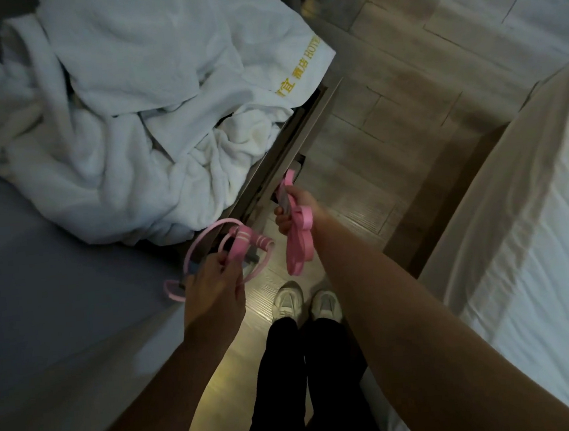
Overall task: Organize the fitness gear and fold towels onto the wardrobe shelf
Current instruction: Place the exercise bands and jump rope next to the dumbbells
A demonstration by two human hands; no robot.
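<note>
The crumpled white terry towels (113,127) lie on the grey flat surface (40,271), left; before them is the pink coiled skipping rope (239,241), with the pink flat elastic band (298,252) at its right.

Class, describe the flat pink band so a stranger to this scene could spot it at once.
Below the heap of white towels, past the shelf front edge, the right hand holds the pink band. It hangs as flat, wide loops, unlike the thin round jump rope in the left hand.
</note>
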